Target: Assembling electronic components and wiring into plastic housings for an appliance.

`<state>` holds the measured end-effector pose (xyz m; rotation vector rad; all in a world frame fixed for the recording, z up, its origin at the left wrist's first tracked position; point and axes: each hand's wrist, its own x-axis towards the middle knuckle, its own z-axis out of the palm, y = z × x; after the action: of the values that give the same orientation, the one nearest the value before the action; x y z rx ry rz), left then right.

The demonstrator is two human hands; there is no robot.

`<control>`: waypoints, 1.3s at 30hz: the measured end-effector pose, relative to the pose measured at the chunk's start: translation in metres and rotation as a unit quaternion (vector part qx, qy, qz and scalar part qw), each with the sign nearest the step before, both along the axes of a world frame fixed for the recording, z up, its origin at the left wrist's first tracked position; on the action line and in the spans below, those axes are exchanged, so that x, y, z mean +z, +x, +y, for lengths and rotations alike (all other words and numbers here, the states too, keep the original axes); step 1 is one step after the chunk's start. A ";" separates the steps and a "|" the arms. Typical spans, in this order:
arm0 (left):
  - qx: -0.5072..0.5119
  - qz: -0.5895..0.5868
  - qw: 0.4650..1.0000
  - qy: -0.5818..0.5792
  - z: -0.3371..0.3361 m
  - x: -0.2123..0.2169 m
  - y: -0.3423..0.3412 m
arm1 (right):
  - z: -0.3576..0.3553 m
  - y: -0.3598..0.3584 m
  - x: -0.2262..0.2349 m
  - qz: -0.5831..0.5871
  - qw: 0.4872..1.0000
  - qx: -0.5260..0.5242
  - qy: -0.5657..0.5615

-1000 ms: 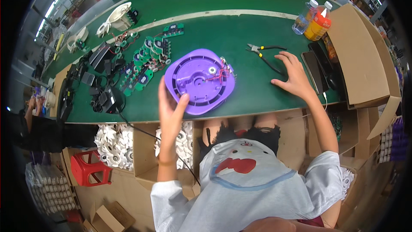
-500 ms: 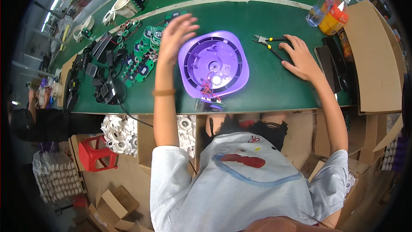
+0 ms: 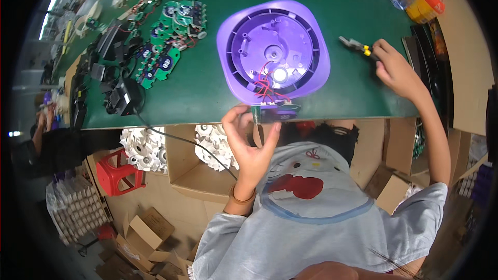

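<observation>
A purple plastic housing (image 3: 223, 57), rounded square with a round hollow, lies open side up on the green bench. Thin red wires (image 3: 265, 91) run from inside it over its near rim to a small green circuit board (image 3: 286, 114) at the bench's front edge. My left hand (image 3: 248, 142) is at this board, with the thumb below it and the fingers at its left end, partly hidden behind it. To the right of the housing, my right hand (image 3: 399, 70) grips diagonal cutters (image 3: 355, 45) with black and yellow handles, jaws pointing left, raised off the bench.
Left on the bench are piled green circuit boards (image 3: 174, 21) and black power adapters (image 3: 124, 96) with cables. Bottles (image 3: 426, 2) and a cardboard box (image 3: 467, 62) stand at right. Boxes of white fan-like parts (image 3: 142, 150) and a red stool (image 3: 116, 173) are below. Another person's hands (image 3: 45, 116) show far left.
My left hand has come down from beside the housing to the circuit board at the front edge. My right hand has closed around the cutters and lifted them. The view has shifted.
</observation>
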<state>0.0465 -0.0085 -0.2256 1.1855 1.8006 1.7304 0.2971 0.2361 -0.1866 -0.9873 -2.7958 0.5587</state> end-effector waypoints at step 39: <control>-0.259 -0.157 0.950 -0.075 -0.028 0.002 -0.037 | -0.103 -0.059 0.073 -0.053 0.976 0.129 -0.166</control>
<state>0.0093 -0.0363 -0.2237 1.1166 1.2638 1.3568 0.2381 0.1328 -0.1138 -0.7201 -3.0117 1.0661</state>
